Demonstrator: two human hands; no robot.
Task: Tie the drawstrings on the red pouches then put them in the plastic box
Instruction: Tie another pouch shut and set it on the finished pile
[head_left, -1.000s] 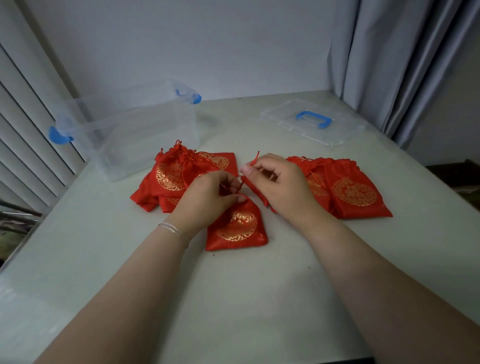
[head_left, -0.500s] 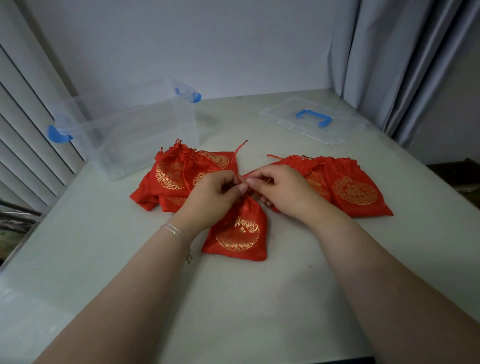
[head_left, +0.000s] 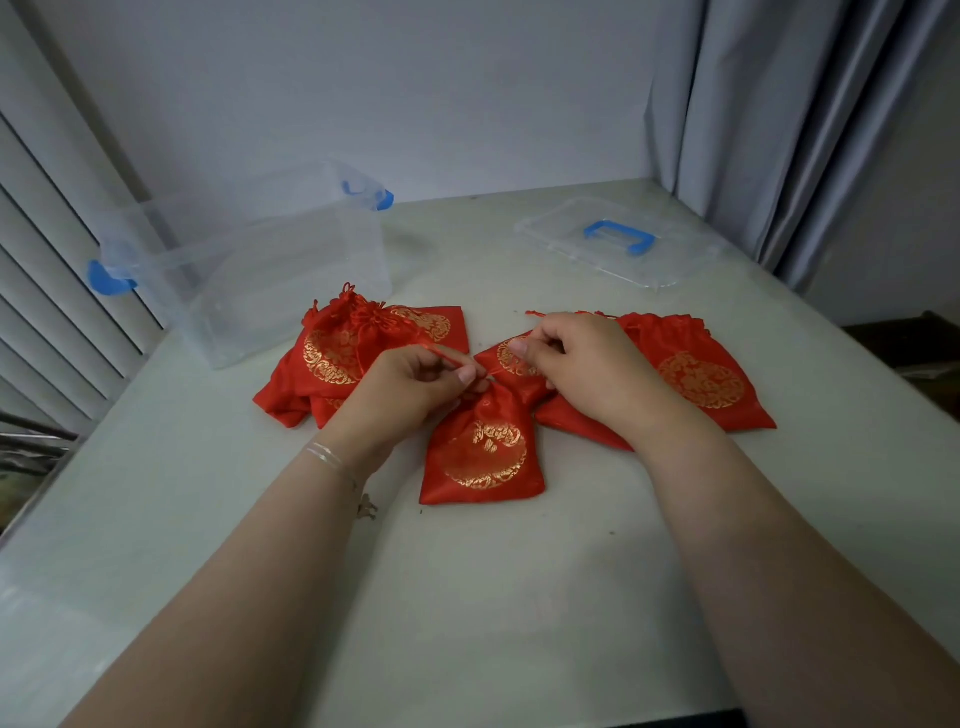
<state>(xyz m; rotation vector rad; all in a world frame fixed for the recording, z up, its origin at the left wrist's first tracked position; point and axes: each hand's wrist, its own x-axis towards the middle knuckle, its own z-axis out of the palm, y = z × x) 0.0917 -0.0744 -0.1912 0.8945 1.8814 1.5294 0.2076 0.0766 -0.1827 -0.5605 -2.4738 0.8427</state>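
Red pouch (head_left: 480, 457) with a gold round picture lies flat in the middle of the frame on the pale table (head_left: 467, 597); its long side runs up and down the picture, leaning a little, with the flat bottom near the lower edge and the bunched neck pointing up toward the hands; the left hand (head_left: 400, 397) sits just left of the neck, fingers curled, thumb and finger pinching a thin red drawstring (head_left: 447, 357) that runs up and left over the hand; the right hand (head_left: 587, 369) sits just right of the neck, fingers curled too, pinching a thin bit of string near its thumb tip; the two hands are close together but do not touch; a silver bracelet (head_left: 324, 457) goes round the left wrist; a pile of red pouches (head_left: 337, 358) lies to the left of centre, behind the left hand, with a knotted top pointing up; more red pouches (head_left: 696, 374) lie to the right of centre, partly under the right hand; the clear plastic box (head_left: 270, 275) with blue clips stands open in the upper left of the frame, just behind the left pile; its clear lid (head_left: 613, 244) with a blue handle lies flat in the upper right, well apart from the box.
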